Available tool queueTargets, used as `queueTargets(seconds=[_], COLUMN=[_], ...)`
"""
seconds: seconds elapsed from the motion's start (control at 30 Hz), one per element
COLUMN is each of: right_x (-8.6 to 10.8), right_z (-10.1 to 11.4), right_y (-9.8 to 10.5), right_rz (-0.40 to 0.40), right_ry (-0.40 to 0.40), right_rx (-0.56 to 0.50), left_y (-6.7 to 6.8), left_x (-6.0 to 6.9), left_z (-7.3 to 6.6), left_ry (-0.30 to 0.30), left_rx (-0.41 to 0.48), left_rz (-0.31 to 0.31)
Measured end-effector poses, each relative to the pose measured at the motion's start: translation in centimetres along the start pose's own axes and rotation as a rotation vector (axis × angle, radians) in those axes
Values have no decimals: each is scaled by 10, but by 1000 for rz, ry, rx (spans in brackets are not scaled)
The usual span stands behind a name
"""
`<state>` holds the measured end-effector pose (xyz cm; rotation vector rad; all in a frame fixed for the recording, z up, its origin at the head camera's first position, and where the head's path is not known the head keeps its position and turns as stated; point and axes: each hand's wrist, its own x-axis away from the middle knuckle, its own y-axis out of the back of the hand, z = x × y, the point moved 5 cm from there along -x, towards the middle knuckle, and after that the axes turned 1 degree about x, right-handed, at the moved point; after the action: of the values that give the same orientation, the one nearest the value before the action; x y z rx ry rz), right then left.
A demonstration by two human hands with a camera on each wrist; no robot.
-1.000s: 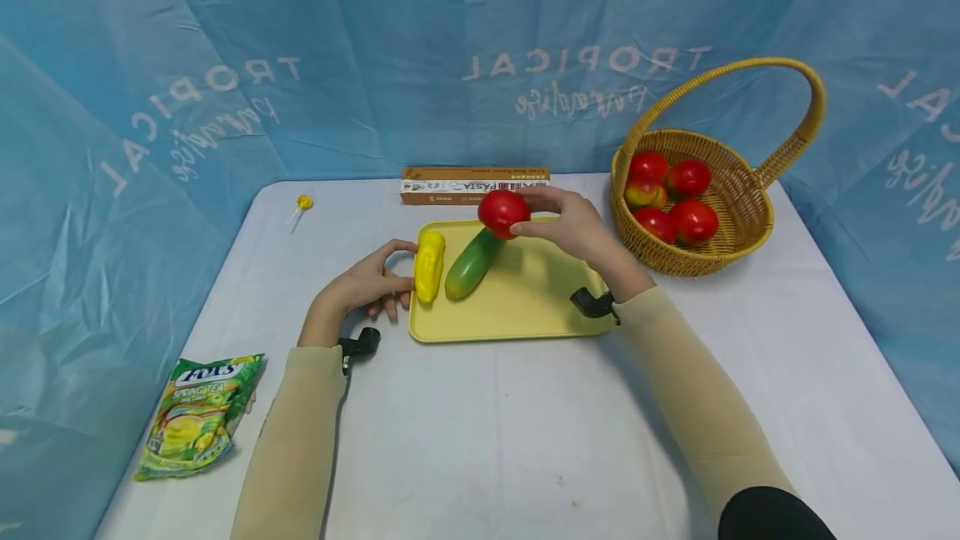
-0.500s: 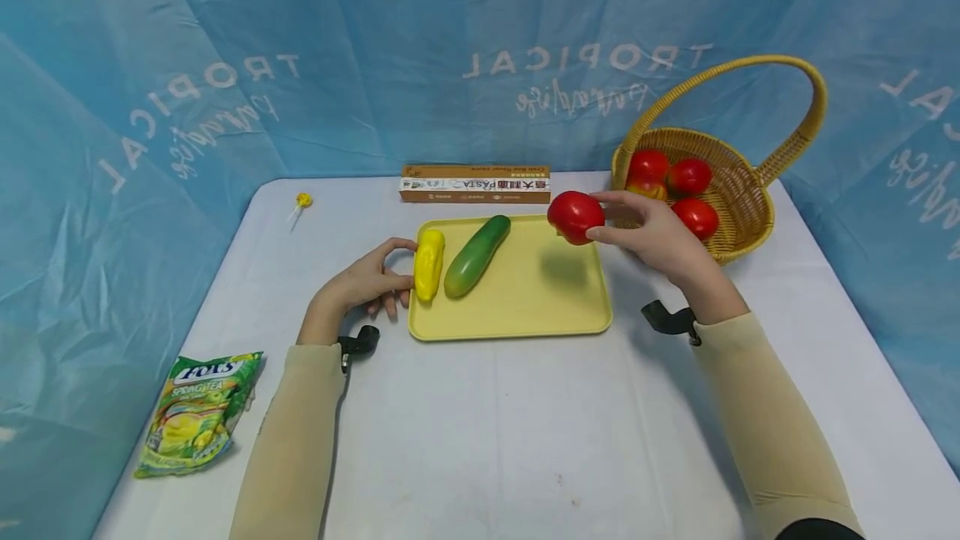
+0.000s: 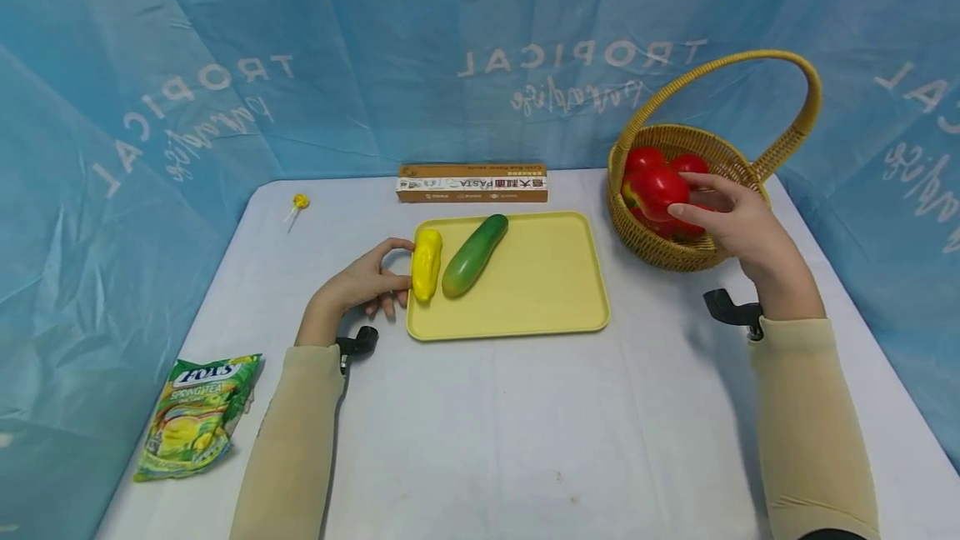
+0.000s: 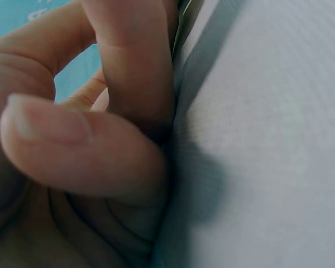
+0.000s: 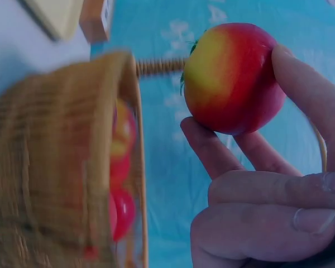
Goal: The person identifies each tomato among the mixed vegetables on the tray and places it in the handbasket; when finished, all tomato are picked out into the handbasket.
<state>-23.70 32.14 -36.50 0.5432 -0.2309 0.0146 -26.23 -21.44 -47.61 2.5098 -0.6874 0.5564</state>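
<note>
My right hand [image 3: 750,227] pinches a red and yellow tomato [image 3: 656,192] between thumb and fingers, over the wicker basket [image 3: 660,253]. In the right wrist view the same tomato [image 5: 234,78] shows a spiky green leafy top and hangs clear of the basket's rim. Other red fruit, partly hidden by the hand, lie inside the basket. At the left side of the yellow tray [image 3: 525,315], my left hand [image 3: 360,280] rests with bent fingers, thumb and index tips touching its rim. A yellow banana-like fruit [image 3: 427,265] and a green cucumber [image 3: 475,257] lie on the tray.
Behind the tray stands a long brown pasta box [image 3: 472,183]. A yellow lollipop [image 3: 300,202] lies at the back left, and a green candy bag [image 3: 197,417] at the front left. The basket's tall handle [image 3: 731,62] arches above it. Blue curtain surrounds the white table.
My right hand has carried the tomato rightward from above the tray to over the basket. The left hand stays at the tray's left rim.
</note>
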Motion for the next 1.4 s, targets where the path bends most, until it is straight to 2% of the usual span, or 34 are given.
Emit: queueTargets(seconds=[0.23, 0.57, 0.87, 1.0, 1.23, 1.4], right_x=[-2, -8, -6, -5, -4, -2], right_z=[-27, -44, -45, -44, -42, -41], right_y=[32, 43, 48, 49, 48, 48], right_rz=[-7, -16, -39, -49, -40, -40], right_ry=[-68, -128, -77, -77, -68, -61], right_rx=[-30, -41, -115, -118, -185, -184], left_y=[0, 1, 1, 1, 1, 2], left_x=[-2, -1, -2, -1, -1, -1], left_z=[1, 1, 1, 2, 3, 2], left_ry=[-12, -12, 1, -3, -2, -10], left_rx=[-15, -27, -22, -21, -38, -22], left_rz=[-7, -13, -14, -16, -12, -8])
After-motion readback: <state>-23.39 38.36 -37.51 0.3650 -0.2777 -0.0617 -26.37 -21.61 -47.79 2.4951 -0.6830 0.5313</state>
